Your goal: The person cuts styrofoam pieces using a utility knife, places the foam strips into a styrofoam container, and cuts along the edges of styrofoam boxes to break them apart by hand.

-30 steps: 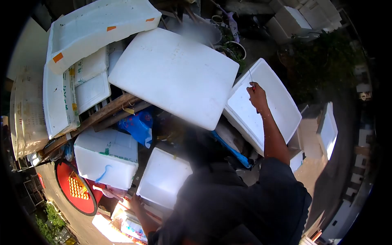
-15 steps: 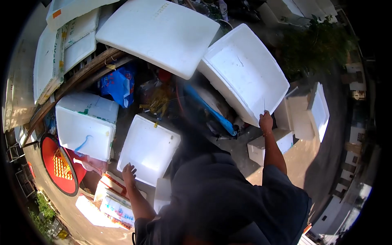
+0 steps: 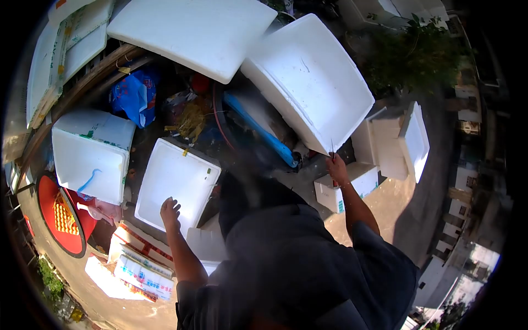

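Observation:
My right hand [image 3: 337, 168] is closed round a thin pointed tool [image 3: 332, 147] with a red handle, its tip up by the lower corner of a large open white foam box [image 3: 324, 77]. My left hand [image 3: 171, 212] has its fingers apart and holds nothing, in front of a smaller open foam box [image 3: 177, 179]. A wide white foam lid or box [image 3: 192, 33] lies at the top, left of the large box. What kind of tool it is cannot be told for certain.
Left are a foam box with green marks [image 3: 91, 157], a red round tub [image 3: 52, 209] and a blue bag [image 3: 135, 96]. Lower left lie printed boxes [image 3: 144, 275]. More foam boxes [image 3: 389, 140] stand at the right, with a leafy plant [image 3: 412, 52] behind.
The view has shifted, so the boxes sit further up and left. My right hand has come down from inside the large box to its lower corner. My left hand has risen off the printed boxes.

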A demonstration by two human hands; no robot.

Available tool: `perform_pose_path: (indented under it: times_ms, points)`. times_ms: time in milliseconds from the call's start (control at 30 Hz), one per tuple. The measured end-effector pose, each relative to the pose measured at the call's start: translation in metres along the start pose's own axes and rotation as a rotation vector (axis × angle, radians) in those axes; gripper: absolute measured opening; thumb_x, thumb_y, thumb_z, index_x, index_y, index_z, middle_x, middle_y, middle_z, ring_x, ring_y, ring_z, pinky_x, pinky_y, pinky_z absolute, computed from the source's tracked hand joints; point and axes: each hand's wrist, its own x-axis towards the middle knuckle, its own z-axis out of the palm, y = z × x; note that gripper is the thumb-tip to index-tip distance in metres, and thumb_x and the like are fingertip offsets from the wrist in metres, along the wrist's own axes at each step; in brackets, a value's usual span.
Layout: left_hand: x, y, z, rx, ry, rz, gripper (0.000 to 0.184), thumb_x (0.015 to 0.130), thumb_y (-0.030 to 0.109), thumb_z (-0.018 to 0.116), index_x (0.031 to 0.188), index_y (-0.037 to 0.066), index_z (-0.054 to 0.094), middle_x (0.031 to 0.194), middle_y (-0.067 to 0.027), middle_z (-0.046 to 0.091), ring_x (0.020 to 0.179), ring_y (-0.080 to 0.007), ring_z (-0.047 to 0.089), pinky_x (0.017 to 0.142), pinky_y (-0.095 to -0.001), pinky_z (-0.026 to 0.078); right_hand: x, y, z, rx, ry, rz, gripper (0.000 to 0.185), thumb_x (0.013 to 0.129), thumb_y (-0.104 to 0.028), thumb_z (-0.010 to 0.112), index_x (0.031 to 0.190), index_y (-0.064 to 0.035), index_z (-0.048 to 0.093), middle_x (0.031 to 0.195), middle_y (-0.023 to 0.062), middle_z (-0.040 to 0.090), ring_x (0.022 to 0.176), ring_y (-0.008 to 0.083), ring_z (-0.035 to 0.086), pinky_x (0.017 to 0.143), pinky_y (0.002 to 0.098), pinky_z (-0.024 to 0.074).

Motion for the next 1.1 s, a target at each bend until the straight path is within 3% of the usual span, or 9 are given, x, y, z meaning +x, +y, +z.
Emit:
perform_pose_path:
  times_ms: [67, 167, 200, 233, 467, 567, 967, 1033, 1100]
  points:
    - [-0.016, 0.007, 0.041, -0.017, -0.026, 0.012, 0.043, 0.093, 0.029, 0.066, 0.124, -0.001, 0.059, 0.098, -0.0081, 0.067, 0.079, -0.0185, 0.065, 0.057, -0.0243, 0.043, -0.013, 0.022, -0.006, 0.247, -0.015, 0.081, 0.048, 0.095, -0.025, 0.062, 0.135, -0.0017, 0.051, 0.100, 0.0127, 0.067, 0.075, 0.0183, 0.067, 0.066, 0.0310, 0.0500]
    - [-0.025, 0.002, 0.091, 0.021, -0.107, 0.005, 0.041, 0.093, 0.028, 0.067, 0.122, -0.001, 0.060, 0.095, -0.0078, 0.067, 0.078, -0.0173, 0.065, 0.058, -0.0249, 0.043, -0.031, 0.062, -0.018, 0.457, -0.085, 0.207, 0.051, 0.095, -0.025, 0.061, 0.139, -0.0023, 0.045, 0.107, 0.0125, 0.066, 0.077, 0.0183, 0.067, 0.065, 0.0306, 0.0498]
    - [-0.024, -0.003, 0.104, 0.042, -0.129, 0.006, 0.040, 0.093, 0.028, 0.067, 0.120, -0.001, 0.061, 0.094, -0.0074, 0.067, 0.076, -0.0171, 0.065, 0.058, -0.0251, 0.043, -0.034, 0.079, -0.022, 0.426, -0.124, 0.203, 0.051, 0.095, -0.024, 0.061, 0.138, -0.0002, 0.046, 0.105, 0.0131, 0.066, 0.078, 0.0179, 0.067, 0.065, 0.0292, 0.0509]
    - [-0.021, -0.009, 0.112, 0.148, -0.176, -0.017, 0.046, 0.091, 0.038, 0.068, 0.125, 0.007, 0.060, 0.104, -0.0061, 0.069, 0.089, -0.0207, 0.067, 0.075, -0.0337, 0.048, -0.038, 0.097, -0.020, 0.428, -0.133, 0.201, 0.051, 0.094, -0.023, 0.061, 0.137, 0.0007, 0.046, 0.104, 0.0130, 0.065, 0.077, 0.0178, 0.067, 0.065, 0.0288, 0.0518]
    - [-0.073, -0.042, 0.192, 0.183, -0.126, 0.028, 0.041, 0.093, 0.034, 0.066, 0.124, 0.007, 0.060, 0.102, -0.0074, 0.069, 0.083, -0.0183, 0.065, 0.069, -0.0312, 0.047, -0.008, 0.209, -0.054, 0.487, -0.240, 0.284, 0.048, 0.091, -0.014, 0.062, 0.133, 0.0055, 0.048, 0.095, 0.0097, 0.062, 0.080, 0.0164, 0.065, 0.065, 0.0280, 0.0576]
    - [-0.098, -0.063, 0.221, 0.245, -0.182, 0.051, 0.042, 0.094, 0.035, 0.065, 0.125, 0.009, 0.060, 0.104, -0.0074, 0.069, 0.085, -0.0185, 0.066, 0.070, -0.0316, 0.047, 0.008, 0.257, -0.067, 0.501, -0.152, 0.260, 0.048, 0.091, -0.015, 0.062, 0.132, 0.0055, 0.048, 0.097, 0.0097, 0.062, 0.080, 0.0161, 0.064, 0.066, 0.0283, 0.0578]
    - [-0.144, -0.075, 0.261, 0.254, -0.264, 0.083, 0.042, 0.094, 0.032, 0.066, 0.124, 0.004, 0.060, 0.106, -0.0071, 0.067, 0.087, -0.0178, 0.066, 0.074, -0.0302, 0.050, -0.032, 0.290, -0.062, 0.644, -0.189, 0.311, 0.044, 0.089, -0.011, 0.064, 0.128, 0.0017, 0.048, 0.096, 0.0125, 0.063, 0.075, 0.0192, 0.067, 0.063, 0.0288, 0.0571]
    - [-0.154, -0.078, 0.259, 0.115, -0.290, 0.092, 0.041, 0.094, 0.031, 0.065, 0.123, 0.003, 0.061, 0.105, -0.0066, 0.067, 0.086, -0.0167, 0.065, 0.074, -0.0293, 0.050, -0.044, 0.293, -0.056, 0.631, -0.225, 0.330, 0.045, 0.089, -0.010, 0.064, 0.130, 0.0004, 0.048, 0.094, 0.0113, 0.064, 0.070, 0.0184, 0.067, 0.056, 0.0261, 0.0523]
    - [-0.148, -0.098, 0.247, 0.229, -0.273, 0.068, 0.036, 0.095, 0.030, 0.065, 0.120, 0.004, 0.063, 0.100, -0.0049, 0.068, 0.080, -0.0144, 0.063, 0.070, -0.0278, 0.048, -0.058, 0.290, -0.061, 0.599, -0.236, 0.373, 0.045, 0.089, -0.009, 0.064, 0.131, -0.0007, 0.048, 0.092, 0.0101, 0.065, 0.066, 0.0177, 0.067, 0.052, 0.0246, 0.0474]
